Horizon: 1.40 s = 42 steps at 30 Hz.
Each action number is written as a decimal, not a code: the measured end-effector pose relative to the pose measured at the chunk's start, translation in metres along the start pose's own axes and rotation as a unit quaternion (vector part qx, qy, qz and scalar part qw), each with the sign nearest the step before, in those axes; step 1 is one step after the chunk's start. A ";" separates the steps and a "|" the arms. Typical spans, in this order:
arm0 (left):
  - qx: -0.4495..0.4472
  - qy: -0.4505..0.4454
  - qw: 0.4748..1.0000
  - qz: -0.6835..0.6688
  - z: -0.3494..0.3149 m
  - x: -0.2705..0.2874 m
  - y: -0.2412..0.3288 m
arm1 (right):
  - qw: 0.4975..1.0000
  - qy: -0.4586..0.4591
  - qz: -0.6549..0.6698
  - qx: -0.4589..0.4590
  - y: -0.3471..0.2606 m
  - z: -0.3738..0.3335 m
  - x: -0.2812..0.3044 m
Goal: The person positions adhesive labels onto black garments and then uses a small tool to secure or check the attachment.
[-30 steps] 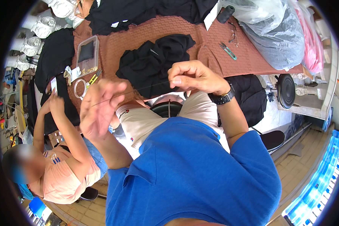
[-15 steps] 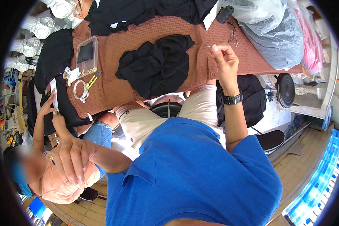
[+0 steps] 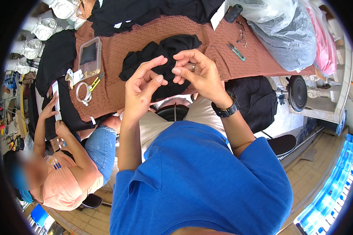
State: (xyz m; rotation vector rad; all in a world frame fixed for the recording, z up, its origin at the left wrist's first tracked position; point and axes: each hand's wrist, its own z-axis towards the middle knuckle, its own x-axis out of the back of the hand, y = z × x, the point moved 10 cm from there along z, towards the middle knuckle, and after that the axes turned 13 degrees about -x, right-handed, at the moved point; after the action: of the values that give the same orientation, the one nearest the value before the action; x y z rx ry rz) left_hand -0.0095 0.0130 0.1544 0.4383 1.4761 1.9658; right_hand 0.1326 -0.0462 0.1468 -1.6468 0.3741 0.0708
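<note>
My right hand (image 3: 198, 72) is closed in a pinch on a thin, needle-like sewing needle (image 3: 176, 63), held upright between fingertips and thumb. A ring and a black wristwatch (image 3: 226, 106) are on that arm. Facing it, my left hand (image 3: 142, 84) has its index finger stretched out and its thumb apart from it. Any thread between the hands is too fine to make out. Beneath both hands, a crumpled black cloth (image 3: 145, 53) lies on the brown-covered table (image 3: 121, 43), partly hidden by them.
Green-handled thread snips (image 3: 236, 51), eyeglasses (image 3: 242, 33) and a black thread spool (image 3: 234, 13) lie right. Left are a clear box (image 3: 91, 58) with a black pad, yellow snips (image 3: 96, 82) and a white ring (image 3: 82, 93). Plastic bags (image 3: 286, 35) border the right; a co-worker (image 3: 70, 168) sits left.
My left hand has risen from the lower left to above the black cloth. My right hand has moved left and nearer to meet it, uncovering the green snips.
</note>
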 end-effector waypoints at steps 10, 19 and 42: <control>-0.033 -0.048 0.998 -0.011 0.008 -0.014 0.001 | 0.997 -0.029 -0.046 -0.060 0.014 0.007 0.002; -0.028 0.042 0.997 0.052 0.005 -0.002 -0.003 | 0.996 -0.020 0.001 -0.090 0.028 0.016 -0.001; -0.089 0.065 0.971 0.214 0.002 0.019 0.007 | 0.996 0.032 -0.080 -0.030 0.022 0.015 0.000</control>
State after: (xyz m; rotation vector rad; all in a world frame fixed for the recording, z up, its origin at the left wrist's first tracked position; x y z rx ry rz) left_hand -0.0241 0.0257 0.1592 0.5968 1.3467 2.4850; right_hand 0.1287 -0.0325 0.1241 -1.7358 0.2896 -0.0926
